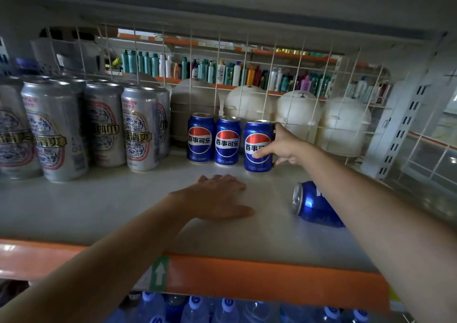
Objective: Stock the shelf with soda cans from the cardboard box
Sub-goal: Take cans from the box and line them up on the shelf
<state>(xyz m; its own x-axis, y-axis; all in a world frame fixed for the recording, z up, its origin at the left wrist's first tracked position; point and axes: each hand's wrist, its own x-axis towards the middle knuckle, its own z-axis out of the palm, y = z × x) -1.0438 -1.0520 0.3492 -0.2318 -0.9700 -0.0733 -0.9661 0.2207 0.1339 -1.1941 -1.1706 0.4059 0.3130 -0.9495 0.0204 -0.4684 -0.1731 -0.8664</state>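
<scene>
Three blue soda cans stand upright in a row at the back of the pale shelf (99,206). My right hand (284,147) grips the rightmost can (254,147), thumb across its front and fingers behind it. The other two cans (200,137) (227,141) stand just left of it. A fourth blue can (314,205) lies on its side near the right, partly hidden under my right forearm. My left hand (217,197) rests flat on the shelf with straight fingers, holding nothing. The cardboard box is out of sight.
Tall silver cans (54,129) fill the shelf's left part. A white wire grid (247,75) backs the shelf, with round white containers (296,115) behind it. An orange strip (247,278) edges the front. Blue-capped water bottles (222,308) stand below. An upper shelf hangs overhead.
</scene>
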